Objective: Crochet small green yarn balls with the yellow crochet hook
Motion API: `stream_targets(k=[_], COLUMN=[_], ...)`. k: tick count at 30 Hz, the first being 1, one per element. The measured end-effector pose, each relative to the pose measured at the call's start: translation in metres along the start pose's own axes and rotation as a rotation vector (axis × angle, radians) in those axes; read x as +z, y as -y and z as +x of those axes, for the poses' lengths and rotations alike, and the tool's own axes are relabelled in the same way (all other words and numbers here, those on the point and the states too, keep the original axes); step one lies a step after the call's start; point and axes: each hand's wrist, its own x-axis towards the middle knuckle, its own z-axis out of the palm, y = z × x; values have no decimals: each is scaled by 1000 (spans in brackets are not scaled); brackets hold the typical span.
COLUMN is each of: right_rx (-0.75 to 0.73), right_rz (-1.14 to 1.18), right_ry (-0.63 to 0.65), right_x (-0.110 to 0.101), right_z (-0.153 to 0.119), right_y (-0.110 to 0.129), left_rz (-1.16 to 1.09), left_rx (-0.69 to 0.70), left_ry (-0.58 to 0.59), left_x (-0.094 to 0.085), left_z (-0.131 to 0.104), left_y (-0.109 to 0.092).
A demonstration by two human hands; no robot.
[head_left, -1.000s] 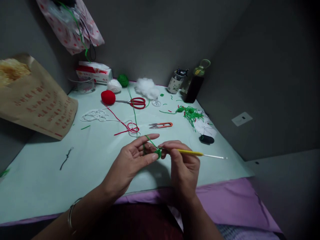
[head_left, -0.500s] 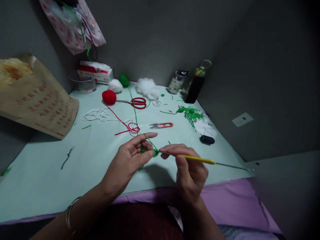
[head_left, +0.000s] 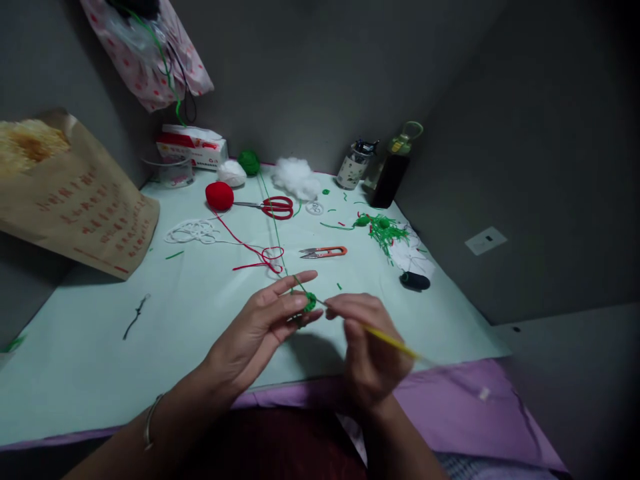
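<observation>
My left hand pinches a small green crochet piece between thumb and fingers. A green yarn strand runs over its forefinger and back to the green yarn ball. My right hand grips a yellow-handled crochet hook, its tip at the green piece and its handle slanting down to the right, blurred. Both hands hover over the pale green table near its front edge.
On the table lie red scissors, orange thread snips, a red yarn ball, white cord, white stuffing, green scraps, a black object, a jar and a dark bottle. A brown paper bag leans at left.
My right hand has swung the crochet hook's handle downward and toward me, then pushed the tip back into the green piece. My left hand has closed more tightly on the piece.
</observation>
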Motion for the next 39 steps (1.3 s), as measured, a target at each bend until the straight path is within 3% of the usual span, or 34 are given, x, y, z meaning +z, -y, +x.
stream_targets(k=[2,5,9,12,14,17,20,23,31,35,39], right_rx=[188,258,113,-98,-118,103,279,304,428,398,212], right_rz=[227,328,101,-154,-170,52,297,357,607,536,300], right_ry=[-79,-31,-2,11,5,-112,-145,-67,-54,-37,-8], right_x=[2,6,11,10,7,4,5,8,3,0,-2], right_z=[5,9,1,-5,-6,1,7,8,5,8,6], right_y=[1,1,2,1,1,1,1,1,-7,-1,4], left_rz=[41,171,195,44,-41,-71,50,182,254,269,329], left_rx=[50,157,228,137,38,-1,83,159,193,188,236], left_ry=[-21,-10,-34,-19,11,-13,-52,-47,-59,-50,-75], left_x=[-1,0,4,6,4,1,0,2,0,-1,-1], left_z=[1,1,1,1,2,3,3,2,-1,-2,-4], left_y=[0,2,8,9,7,3,2,4,3,1,0])
